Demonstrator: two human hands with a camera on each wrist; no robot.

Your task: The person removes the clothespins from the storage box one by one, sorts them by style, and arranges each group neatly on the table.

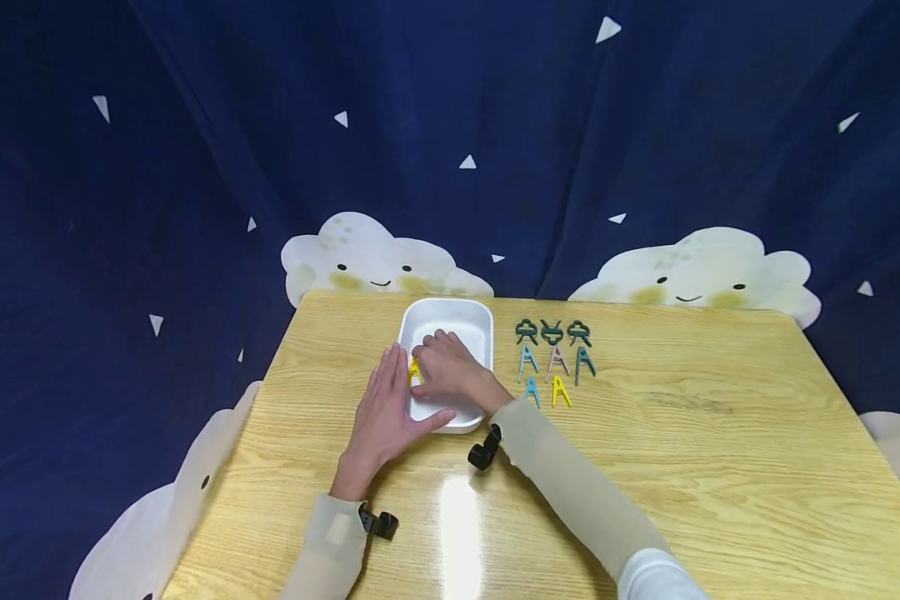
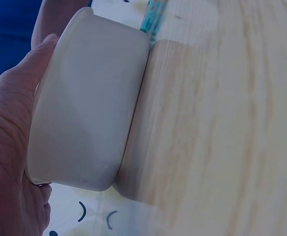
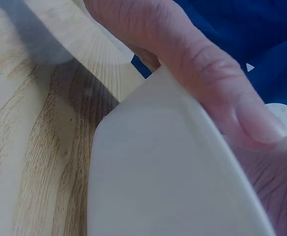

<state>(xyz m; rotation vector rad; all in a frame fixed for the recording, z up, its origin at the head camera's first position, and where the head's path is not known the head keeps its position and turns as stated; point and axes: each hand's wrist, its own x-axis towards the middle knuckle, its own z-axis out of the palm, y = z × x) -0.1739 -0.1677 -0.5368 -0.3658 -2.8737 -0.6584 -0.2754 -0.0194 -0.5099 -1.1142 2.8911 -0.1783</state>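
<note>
A white rectangular tub (image 1: 465,321) stands on the wooden table (image 1: 682,450). My left hand (image 1: 387,400) lies flat against its left wall with straight fingers and the thumb along the front edge. In the left wrist view the palm (image 2: 8,147) presses the tub's side (image 2: 84,123). My right hand (image 1: 441,368) reaches over the tub with curled fingers. It pinches a yellow clip (image 1: 415,371) at the left rim. The right wrist view shows only a finger (image 3: 207,73) lying over the tub's rim (image 3: 183,162).
Right of the tub, several clips lie in rows. Three dark green ones (image 1: 552,332) form the far row. Nearer are a light blue (image 1: 527,360), a pink (image 1: 557,360) and a teal one (image 1: 584,362), then a small blue (image 1: 532,390) and a yellow one (image 1: 560,390). A dark blue curtain (image 1: 450,125) hangs behind.
</note>
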